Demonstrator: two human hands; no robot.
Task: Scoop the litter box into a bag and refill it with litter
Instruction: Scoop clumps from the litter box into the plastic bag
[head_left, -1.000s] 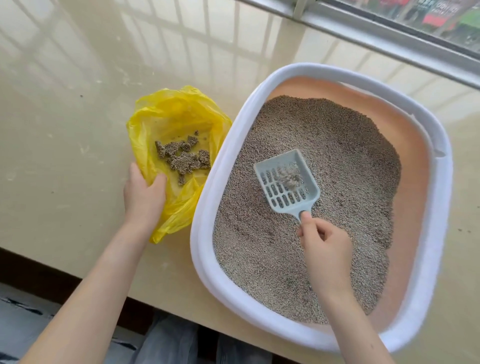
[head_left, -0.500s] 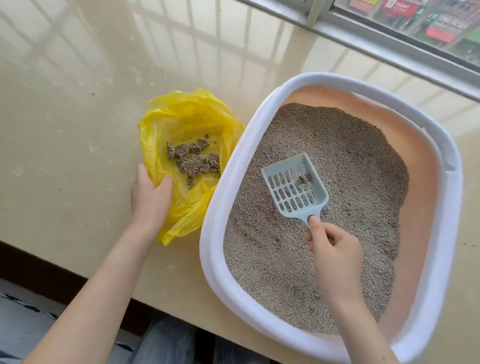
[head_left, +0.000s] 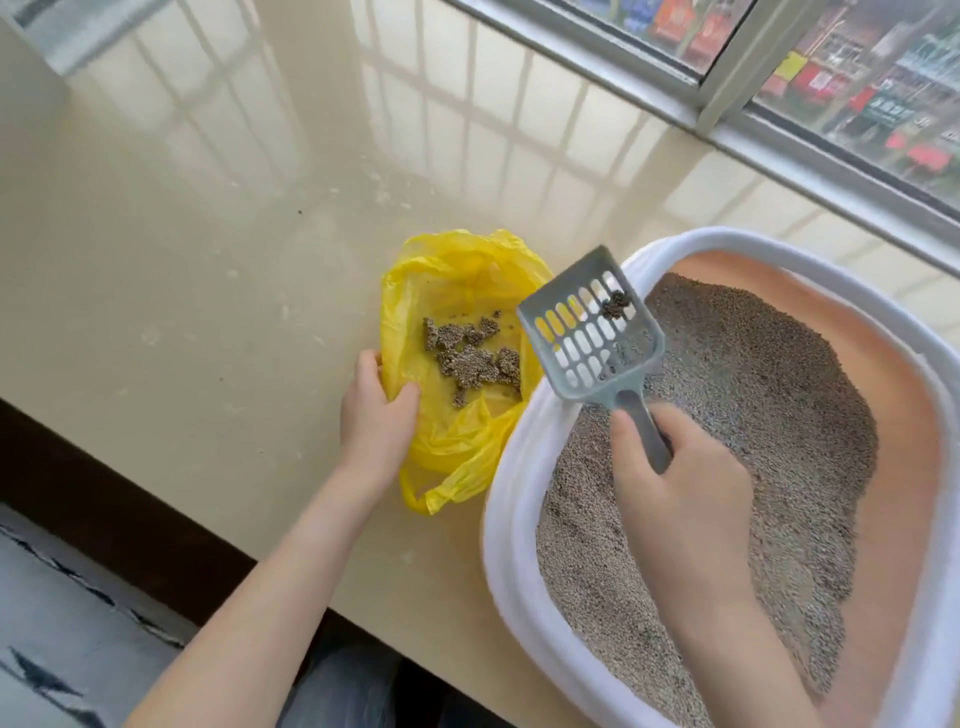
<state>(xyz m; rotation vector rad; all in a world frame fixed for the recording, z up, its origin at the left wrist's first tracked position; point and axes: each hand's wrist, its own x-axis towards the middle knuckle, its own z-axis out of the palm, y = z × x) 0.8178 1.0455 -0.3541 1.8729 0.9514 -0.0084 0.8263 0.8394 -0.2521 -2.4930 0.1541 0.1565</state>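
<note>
The litter box (head_left: 511, 519), cut off at the right and bottom edges, now sits lower right in view. The right hand (head_left: 680, 499) grips the scoop (head_left: 589, 332), lifted out of the litter (head_left: 753, 441) over the rim toward the yellow bag (head_left: 457, 447), carrying one clump (head_left: 616, 304). The left hand (head_left: 376, 421) still pinches the bag's edge. Signs outside the window (head_left: 857, 78) are unreadable.

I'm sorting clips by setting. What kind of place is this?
Probably a home balcony or a windowside ledge, well above the street: a glossy beige tiled surface, a metal-framed window overlooking shop signs below, and a cat's litter box.
</note>
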